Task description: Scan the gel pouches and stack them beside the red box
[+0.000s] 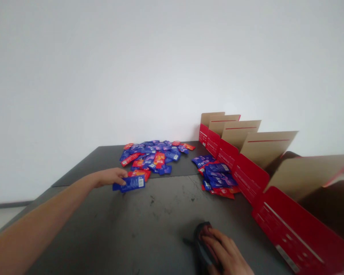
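My left hand is closed around one end of a blue packet, whose white label patch faces up. An orange-red packet lies right behind it, at the near edge of a heap of blue and orange-red packets. At the lower right, my right hand is wrapped around a dark handheld barcode scanner, low over the table. Blur hides the scanner's finer details, and its lower part runs out of the picture.
Along the right side several red cardboard boxes stand in a row, their brown flaps raised. Against them lies a smaller pile of blue and orange-red packets. The dark table has scuff marks and a seam; a white wall rises behind it.
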A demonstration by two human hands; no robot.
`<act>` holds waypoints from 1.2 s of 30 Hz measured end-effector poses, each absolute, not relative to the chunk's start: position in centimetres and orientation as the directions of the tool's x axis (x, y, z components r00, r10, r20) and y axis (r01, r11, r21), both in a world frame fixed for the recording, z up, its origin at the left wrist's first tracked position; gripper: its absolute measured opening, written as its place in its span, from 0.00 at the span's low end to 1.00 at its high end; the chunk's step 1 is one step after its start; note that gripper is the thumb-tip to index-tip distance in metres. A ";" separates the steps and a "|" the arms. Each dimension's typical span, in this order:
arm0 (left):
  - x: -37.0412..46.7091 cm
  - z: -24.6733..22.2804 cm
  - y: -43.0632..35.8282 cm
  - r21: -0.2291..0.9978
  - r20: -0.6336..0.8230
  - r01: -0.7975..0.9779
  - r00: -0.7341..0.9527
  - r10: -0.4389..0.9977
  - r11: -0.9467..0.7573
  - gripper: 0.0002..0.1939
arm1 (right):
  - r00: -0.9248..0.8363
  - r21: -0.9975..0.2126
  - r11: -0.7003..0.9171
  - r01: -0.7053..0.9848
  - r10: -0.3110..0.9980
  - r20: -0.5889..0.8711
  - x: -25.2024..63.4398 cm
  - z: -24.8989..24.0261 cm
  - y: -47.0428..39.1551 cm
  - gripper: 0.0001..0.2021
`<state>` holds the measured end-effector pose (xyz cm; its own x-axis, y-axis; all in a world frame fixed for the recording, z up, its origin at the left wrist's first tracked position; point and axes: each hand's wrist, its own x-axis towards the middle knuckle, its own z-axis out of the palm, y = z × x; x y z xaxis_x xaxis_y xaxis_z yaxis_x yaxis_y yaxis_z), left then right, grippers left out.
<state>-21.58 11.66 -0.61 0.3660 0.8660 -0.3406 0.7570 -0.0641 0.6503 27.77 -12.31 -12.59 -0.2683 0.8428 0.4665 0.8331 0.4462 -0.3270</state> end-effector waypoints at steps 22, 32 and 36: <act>-8.5 -8.6 -7.9 0.869 0.043 0.475 0.211 0.976 -0.141 0.13 | -0.463 -0.305 0.577 0.758 0.805 0.371 13.1 -4.8 -12.2 0.13; -7.1 -9.2 -8.9 0.784 0.086 0.600 0.152 0.985 -0.160 0.08 | -0.240 -0.309 0.254 0.916 0.967 0.084 18.1 -4.5 -5.9 0.12; -6.8 -9.1 -9.6 0.743 0.114 0.646 0.136 0.984 -0.175 0.08 | -0.335 -0.326 0.372 0.869 0.928 0.166 17.8 -4.2 -5.3 0.13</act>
